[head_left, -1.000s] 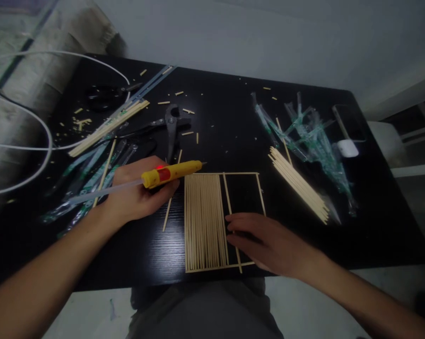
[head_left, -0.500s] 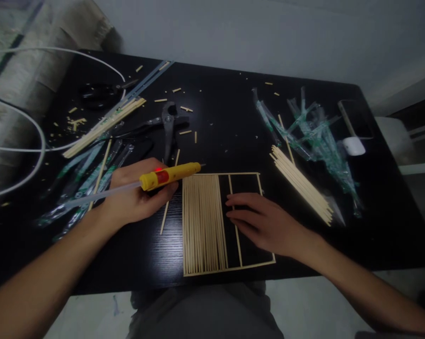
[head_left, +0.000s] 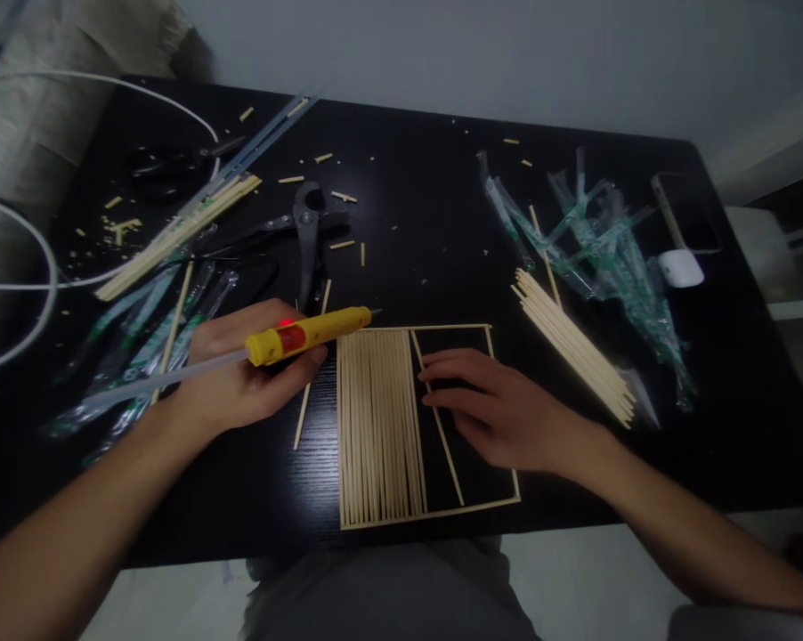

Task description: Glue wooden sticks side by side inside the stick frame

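My left hand [head_left: 247,374] is closed around a yellow hot glue gun [head_left: 308,336] with a red light lit. A clear glue stick trails from its back end, and its metal tip points right, above the frame's top left corner. A rectangular frame of thin wooden sticks [head_left: 381,427] lies on the table, its left half filled with sticks side by side. Inside it, my right hand [head_left: 501,409] has its fingertips on a single wooden stick [head_left: 450,454]. This stick slants, its top end close to the filled part and its lower end farther right. My right thumb is mostly hidden.
Pliers [head_left: 308,231] and black scissors [head_left: 167,169] lie at the back left, near stick offcuts and a white cable [head_left: 47,258]. A stick bundle [head_left: 575,347], plastic wrappers [head_left: 615,240], a phone [head_left: 685,209] and a white case [head_left: 682,267] are at the right.
The single stick's top end has swung left toward the filled part, with my right fingers on it, so it now slants. My left hand still holds the glue gun; the view has shifted slightly.
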{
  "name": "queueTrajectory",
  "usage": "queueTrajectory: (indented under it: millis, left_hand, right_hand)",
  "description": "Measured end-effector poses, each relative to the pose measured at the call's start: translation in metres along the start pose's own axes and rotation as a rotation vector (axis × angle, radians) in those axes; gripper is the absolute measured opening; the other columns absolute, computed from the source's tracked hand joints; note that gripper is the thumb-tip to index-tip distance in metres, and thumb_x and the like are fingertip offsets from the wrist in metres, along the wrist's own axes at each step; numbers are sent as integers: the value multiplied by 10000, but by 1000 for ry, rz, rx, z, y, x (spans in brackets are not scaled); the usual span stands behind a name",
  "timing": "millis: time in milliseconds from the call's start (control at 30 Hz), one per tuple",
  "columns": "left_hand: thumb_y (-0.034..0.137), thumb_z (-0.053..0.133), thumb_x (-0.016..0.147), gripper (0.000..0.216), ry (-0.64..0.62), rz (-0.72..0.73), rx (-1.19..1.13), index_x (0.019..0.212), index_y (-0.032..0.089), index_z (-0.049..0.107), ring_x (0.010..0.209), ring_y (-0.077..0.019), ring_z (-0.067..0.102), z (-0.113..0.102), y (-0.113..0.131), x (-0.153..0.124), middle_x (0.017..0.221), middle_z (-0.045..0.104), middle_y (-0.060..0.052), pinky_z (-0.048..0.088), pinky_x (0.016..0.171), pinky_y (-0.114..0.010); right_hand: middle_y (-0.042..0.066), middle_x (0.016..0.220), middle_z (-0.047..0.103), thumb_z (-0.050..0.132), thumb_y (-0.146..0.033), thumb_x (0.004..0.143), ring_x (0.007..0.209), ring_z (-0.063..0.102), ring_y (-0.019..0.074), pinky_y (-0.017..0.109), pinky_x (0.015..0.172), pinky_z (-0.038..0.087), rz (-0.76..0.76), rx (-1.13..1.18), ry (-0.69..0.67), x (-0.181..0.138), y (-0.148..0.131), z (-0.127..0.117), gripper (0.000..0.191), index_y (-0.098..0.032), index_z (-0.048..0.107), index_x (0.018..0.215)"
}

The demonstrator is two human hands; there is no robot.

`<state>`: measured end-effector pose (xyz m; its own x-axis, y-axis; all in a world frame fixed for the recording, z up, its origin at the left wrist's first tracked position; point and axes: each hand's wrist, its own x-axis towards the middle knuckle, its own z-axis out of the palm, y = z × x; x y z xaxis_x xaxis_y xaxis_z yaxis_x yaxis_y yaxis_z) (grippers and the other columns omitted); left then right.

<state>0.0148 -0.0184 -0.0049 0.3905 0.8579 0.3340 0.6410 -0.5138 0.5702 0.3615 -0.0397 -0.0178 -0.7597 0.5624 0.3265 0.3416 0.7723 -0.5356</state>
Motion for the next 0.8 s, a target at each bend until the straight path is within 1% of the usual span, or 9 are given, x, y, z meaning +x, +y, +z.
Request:
queueTrajectory:
  millis: [100,200,367,533,667,800]
  left_hand:
    - [360,648,1018,154,-16,-23,8,909,253,672,717,-179,725,0,1,0,866,753,-12,571,589,-366]
    - [352,652,1017,141,-18,-9,4,905,266,667,711,-184,732,0,2,2,850,750,-9,577,572,-365]
    - [292,674,1008,108,6,63,9,909,249,666,685,-172,726,2,3,3,835,735,-4,560,534,-339]
    - [289,653,1022,107,0,52,22,929,239,671,697,-166,732,3,4,1,862,739,0,560,544,-336]
    - [305,668,1017,90,9,100,11,933,274,669,665,-165,721,4,2,2,835,727,15,547,511,-338]
    - [309,689,1021,71,5,122,0,957,291,663,675,-171,722,5,1,3,853,726,14,556,514,-348]
  right_hand:
    - [145,1279,778,629,-58,999,1293,750,289,491,1036,707,10,-27,8,0,0,-1,238,-184,769,1145]
    - [149,1286,778,647,-105,1039,1277,762,274,468,1015,712,10,-39,17,-1,-2,2,164,-185,761,1126]
    - [132,1286,794,628,-116,1072,1279,774,267,455,1010,714,-9,-105,31,0,-2,7,175,-192,762,1155]
    - [145,1292,795,639,-90,1068,1285,772,263,440,1051,700,-29,-136,51,0,-2,11,187,-161,756,1196]
    - [175,1318,787,653,-78,1062,1298,768,271,444,1065,694,-32,-102,65,0,-1,15,188,-131,755,1210]
    - [195,1336,781,661,-67,1057,1309,764,272,442,1079,689,-30,-61,95,0,-1,17,173,-113,754,1194]
